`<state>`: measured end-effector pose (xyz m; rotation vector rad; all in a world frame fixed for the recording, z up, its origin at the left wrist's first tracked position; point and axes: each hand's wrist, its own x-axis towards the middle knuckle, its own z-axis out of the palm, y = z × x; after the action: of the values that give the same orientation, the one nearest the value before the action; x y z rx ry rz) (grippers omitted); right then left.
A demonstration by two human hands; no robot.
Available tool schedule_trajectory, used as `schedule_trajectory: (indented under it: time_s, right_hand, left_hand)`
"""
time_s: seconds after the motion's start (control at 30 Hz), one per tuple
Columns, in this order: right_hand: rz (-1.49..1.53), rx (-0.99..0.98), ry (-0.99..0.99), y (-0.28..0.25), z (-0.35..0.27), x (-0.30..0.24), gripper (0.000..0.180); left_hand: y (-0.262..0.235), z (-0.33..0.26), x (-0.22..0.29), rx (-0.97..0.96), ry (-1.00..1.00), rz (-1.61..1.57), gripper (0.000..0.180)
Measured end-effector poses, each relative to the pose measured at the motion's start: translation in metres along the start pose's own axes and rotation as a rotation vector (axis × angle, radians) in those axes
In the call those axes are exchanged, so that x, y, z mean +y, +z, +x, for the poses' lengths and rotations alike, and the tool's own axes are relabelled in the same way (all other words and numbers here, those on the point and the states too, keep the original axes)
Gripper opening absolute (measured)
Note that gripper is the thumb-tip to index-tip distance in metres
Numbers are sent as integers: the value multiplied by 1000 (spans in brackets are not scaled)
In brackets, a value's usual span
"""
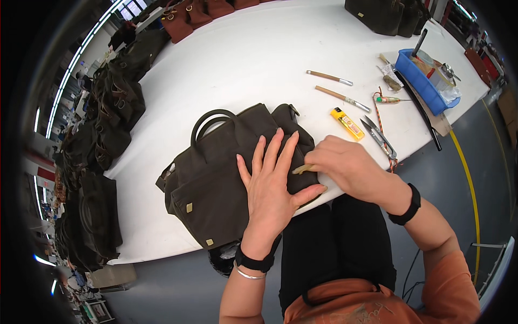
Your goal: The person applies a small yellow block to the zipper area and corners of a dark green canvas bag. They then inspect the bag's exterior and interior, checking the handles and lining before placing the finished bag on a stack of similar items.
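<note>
A dark olive handbag [208, 186] with two looped handles lies on its side at the table's near edge. My left hand [270, 178] rests flat on the bag with its fingers spread. At the bag's right end, my right hand [342, 162] is closed in a pinch on a small yellowish-tan piece [305, 169], held against the bag. That piece looks like a crumpled scrap or lump; its exact kind is hard to make out. Two small gold-coloured squares [189, 207] sit on the bag near its lower left.
Right of the bag lie a yellow lighter [348, 124], thread snips [379, 136], two wooden-handled tools [342, 98] and a small screwdriver-like tool [393, 99]. A blue bin [423, 81] holds supplies. Dark bags [121, 97] line the left edge; reddish-brown bags [178, 24] stand at the far edge.
</note>
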<state>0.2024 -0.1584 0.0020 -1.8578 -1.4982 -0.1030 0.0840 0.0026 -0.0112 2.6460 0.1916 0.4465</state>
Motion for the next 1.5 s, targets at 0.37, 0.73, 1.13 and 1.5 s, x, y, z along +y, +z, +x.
schedule_trajectory:
  time_s: [0.37, 0.73, 1.13, 1.5]
  right_hand:
    - [-41, -9, 30, 5, 4, -8, 13]
    - [-81, 134, 115, 4, -10, -15, 13]
    - [14, 344, 694, -35, -93, -28, 12]
    - [172, 339, 550, -5, -97, -45, 12]
  left_hand:
    - [2, 0, -2, 37, 18, -1, 96]
    - [5, -6, -7, 74, 42, -56, 96]
    - [-98, -15, -30, 290, 233, 215, 72]
    - [-131, -42, -112, 258, -420, -331, 53]
